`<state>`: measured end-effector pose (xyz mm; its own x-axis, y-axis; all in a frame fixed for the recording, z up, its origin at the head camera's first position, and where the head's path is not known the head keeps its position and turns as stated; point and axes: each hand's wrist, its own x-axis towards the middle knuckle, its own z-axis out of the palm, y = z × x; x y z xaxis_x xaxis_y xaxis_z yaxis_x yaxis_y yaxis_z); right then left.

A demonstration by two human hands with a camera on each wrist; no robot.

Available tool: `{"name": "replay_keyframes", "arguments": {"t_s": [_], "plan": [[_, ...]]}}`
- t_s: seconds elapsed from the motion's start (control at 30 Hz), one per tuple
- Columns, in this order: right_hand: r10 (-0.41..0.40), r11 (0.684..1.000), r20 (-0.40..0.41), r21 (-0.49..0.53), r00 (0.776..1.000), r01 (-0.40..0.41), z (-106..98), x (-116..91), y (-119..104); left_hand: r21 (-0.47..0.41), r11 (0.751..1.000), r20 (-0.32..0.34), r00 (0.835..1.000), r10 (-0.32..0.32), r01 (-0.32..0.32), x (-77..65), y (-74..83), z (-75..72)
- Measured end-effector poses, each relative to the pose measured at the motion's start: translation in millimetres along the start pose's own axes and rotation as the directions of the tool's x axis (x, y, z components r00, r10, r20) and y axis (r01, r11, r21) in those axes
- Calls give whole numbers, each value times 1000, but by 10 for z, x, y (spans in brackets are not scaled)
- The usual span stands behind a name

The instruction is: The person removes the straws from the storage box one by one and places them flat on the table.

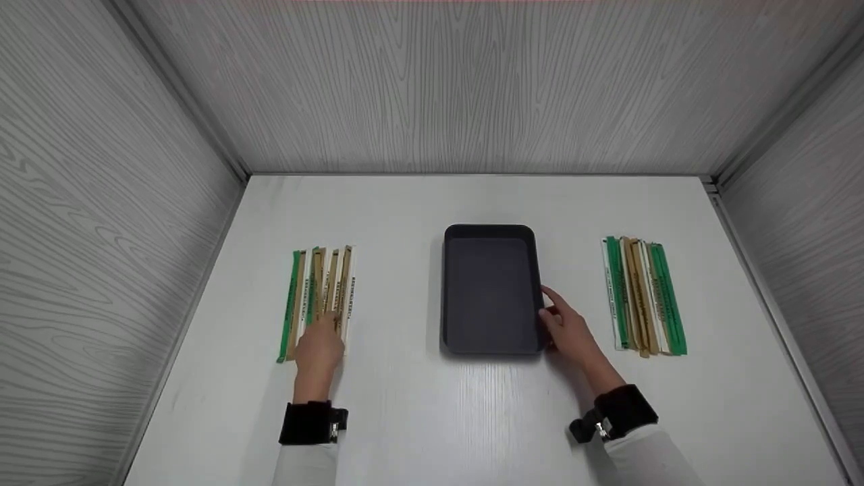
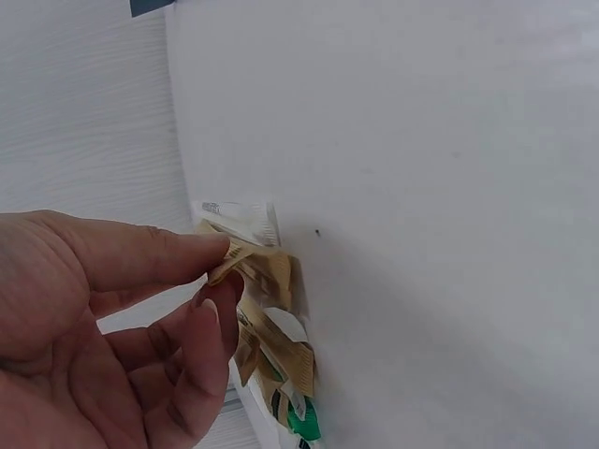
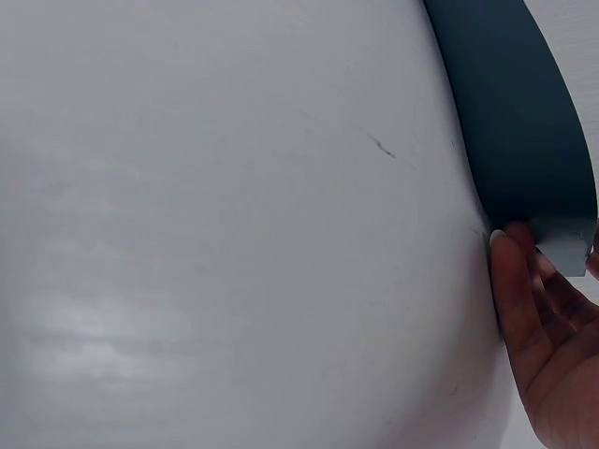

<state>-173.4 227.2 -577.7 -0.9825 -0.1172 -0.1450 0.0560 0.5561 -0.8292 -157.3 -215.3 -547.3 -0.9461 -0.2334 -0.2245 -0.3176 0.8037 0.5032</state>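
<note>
In the head view my left hand (image 1: pixel 320 345) is over the near end of the left row of slim paper-wrapped sticks (image 1: pixel 293 310). The left wrist view shows thumb and forefinger pinching the crimped end of a brown paper-wrapped stick (image 2: pixel 234 262); more brown, white and green wrapper ends lie below and beside it. A dark rectangular tray (image 1: pixel 491 297) with raised walls stands mid-table, its inside bare. At its right side, near the front corner, my right hand (image 1: pixel 570 335) holds the wall, thumb at the rim and fingers against the outside, as the right wrist view (image 3: pixel 552 355) also shows.
A second row of green, white and brown paper-wrapped sticks (image 1: pixel 644 297) lies to the right of the tray. The white table (image 1: pixel 405 418) is bounded by grey wood-grain panels (image 1: pixel 472 88) at the back and both sides.
</note>
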Motion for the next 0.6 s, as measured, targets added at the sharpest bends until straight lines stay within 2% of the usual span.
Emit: {"name": "replay_keyframes", "arguments": {"t_s": [0.23, 0.37, 0.5, 0.6], "plan": [[5, 1000, 9, 11, 1000, -5, -1, 12, -4, 16, 1000, -12, 1000, -4, 4, -13, 34, -15], [13, 1000, 34, 8, 999, -13, -24, 20, -21, -27, 999, -40, 999, 16, -17, -19, 72, -61], [16, 1000, 52, -18, 999, -15, -77, 24, -48, -50, 997, -83, 995, 53, -57, -6, 105, -115], [-7, 995, 24, -102, 1000, 9, -144, 15, -86, -20, 996, -122, 989, 88, -91, 16, 124, -159]]}}
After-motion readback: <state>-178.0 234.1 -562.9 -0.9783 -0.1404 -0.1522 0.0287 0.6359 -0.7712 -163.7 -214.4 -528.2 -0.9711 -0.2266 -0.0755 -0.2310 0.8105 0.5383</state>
